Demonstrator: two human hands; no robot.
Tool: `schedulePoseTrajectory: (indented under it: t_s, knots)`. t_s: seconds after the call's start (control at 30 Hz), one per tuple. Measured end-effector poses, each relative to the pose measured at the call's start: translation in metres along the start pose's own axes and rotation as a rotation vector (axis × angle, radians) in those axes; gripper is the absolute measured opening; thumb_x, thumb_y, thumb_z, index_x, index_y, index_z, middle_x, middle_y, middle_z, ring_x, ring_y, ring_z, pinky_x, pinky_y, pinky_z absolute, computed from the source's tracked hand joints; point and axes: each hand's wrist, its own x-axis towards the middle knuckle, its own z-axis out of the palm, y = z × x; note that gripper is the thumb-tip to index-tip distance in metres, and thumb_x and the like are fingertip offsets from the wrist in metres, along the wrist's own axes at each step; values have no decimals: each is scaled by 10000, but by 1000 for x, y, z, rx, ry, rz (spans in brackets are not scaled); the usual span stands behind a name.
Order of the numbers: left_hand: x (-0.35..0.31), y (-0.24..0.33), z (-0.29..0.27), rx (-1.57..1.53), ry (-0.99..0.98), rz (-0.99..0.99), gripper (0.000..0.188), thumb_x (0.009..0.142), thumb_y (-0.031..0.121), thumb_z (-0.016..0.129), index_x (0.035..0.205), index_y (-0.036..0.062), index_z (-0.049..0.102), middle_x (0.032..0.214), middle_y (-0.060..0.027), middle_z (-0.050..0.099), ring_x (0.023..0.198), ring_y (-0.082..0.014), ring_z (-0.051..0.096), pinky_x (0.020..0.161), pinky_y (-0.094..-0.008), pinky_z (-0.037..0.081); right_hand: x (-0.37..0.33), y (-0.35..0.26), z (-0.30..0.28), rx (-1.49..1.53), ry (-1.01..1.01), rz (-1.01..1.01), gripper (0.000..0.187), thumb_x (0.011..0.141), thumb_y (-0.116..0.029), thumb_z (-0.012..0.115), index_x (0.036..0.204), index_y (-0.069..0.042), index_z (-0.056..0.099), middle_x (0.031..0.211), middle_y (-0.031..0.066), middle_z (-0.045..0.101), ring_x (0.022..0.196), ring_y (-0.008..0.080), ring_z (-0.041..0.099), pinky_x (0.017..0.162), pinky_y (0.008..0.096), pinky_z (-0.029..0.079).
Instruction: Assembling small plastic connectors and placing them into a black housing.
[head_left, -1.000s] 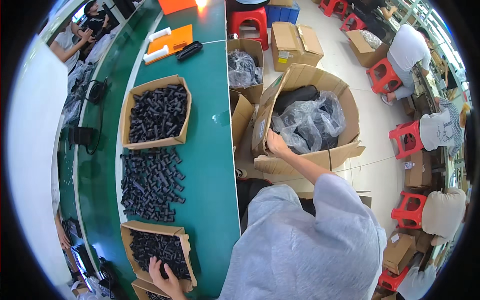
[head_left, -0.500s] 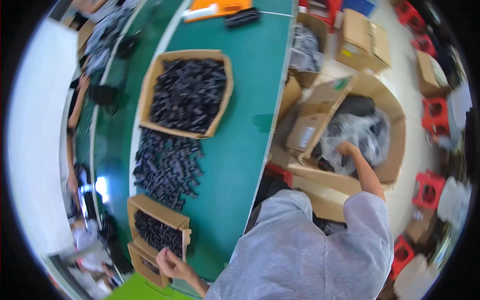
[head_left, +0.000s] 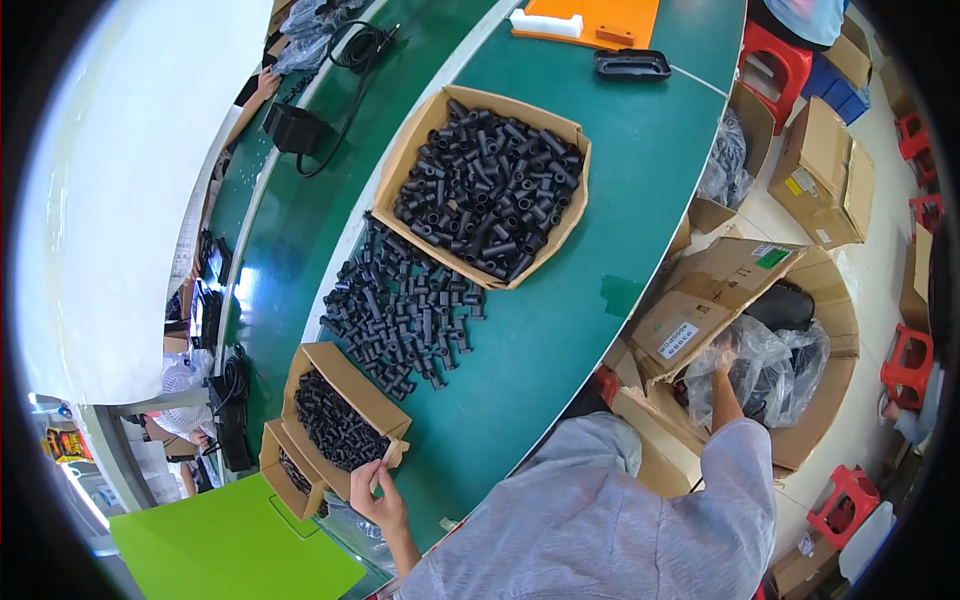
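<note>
Black parts (head_left: 485, 190) look like smooth plastic with a dull sheen, and the box (head_left: 525, 113) around them is matt cardboard. The bag (head_left: 755, 345) is crinkly clear plastic (proper shiny, honestly). Bench (head_left: 560, 340) looks smooth, slightly glossy; shirt (head_left: 600, 520) is matt cloth.

Plastic bag (head_left: 768, 362) perhaps around right grip (head_left: 722, 380)

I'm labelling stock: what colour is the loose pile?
The loose pile is black, clearest in the head view.
</note>
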Motion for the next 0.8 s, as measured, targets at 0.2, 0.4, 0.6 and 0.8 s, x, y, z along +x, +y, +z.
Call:
schedulePoseTrajectory:
  t_s: [0.2,0.4,0.6,0.8]
  knots:
    - [24,-11,-26,58,47,80,70,834,-56,623,895,-31,647,816,-109,633,738,-191,602,693,-284,476,14,-28,-13,159,33,45,956,799,-542,681,1474,-22,249,1176,201,652,1032,355,651,884,420,511]
    - [32,-28,-63,130,64,77,93,819,-55,634,902,-16,654,796,-132,642,697,-232,614,664,-302,483,19,-75,-64,194,-15,152,871,793,-511,691,1418,-25,327,1138,193,662,1003,349,655,867,421,514]
    - [33,-51,-87,203,95,24,60,852,-37,622,906,-28,648,794,-115,638,727,-209,620,692,-298,488,23,-97,-82,183,-27,202,787,787,-479,700,1362,-29,406,1101,186,672,975,343,658,850,422,518]
    - [39,-75,-92,237,73,68,117,794,-49,645,898,3,664,792,-137,643,719,-266,630,674,-340,486,27,-112,-93,193,-26,210,706,781,-448,709,1306,-32,484,1063,178,682,947,337,662,833,423,521]
